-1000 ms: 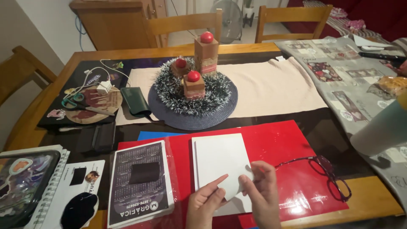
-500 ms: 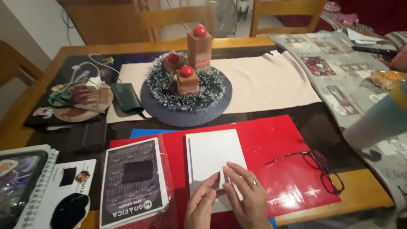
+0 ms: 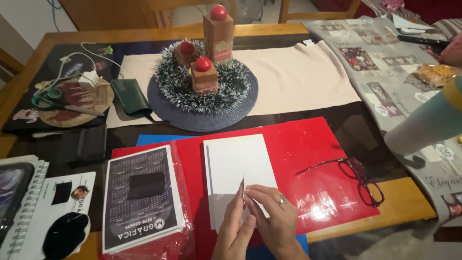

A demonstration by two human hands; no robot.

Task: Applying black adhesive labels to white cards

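A white sheet of paper (image 3: 237,161) lies on a red plastic folder (image 3: 313,144) at the near edge of the wooden table. Both my hands rest on the sheet's lower part. My left hand (image 3: 234,228) stands on edge with its fingers straight, pressed against a raised fold of the paper. My right hand (image 3: 275,216), with a ring on one finger, curls over the folded lower right corner and holds it down. The sheet's near edge is hidden under my hands.
A plastic-wrapped stack of printed cards (image 3: 142,197) lies left of the sheet and dark-rimmed glasses (image 3: 362,177) lie to its right. Behind stands a tinsel wreath centrepiece (image 3: 202,84) on a beige runner (image 3: 298,77). A spiral notebook (image 3: 19,192), scissors (image 3: 48,98) and a pale cylinder (image 3: 423,125) occupy the sides.
The lifted lower right corner of the sheet has been folded inward and my hands have closed together over it. The view has tilted down and closer to the table.
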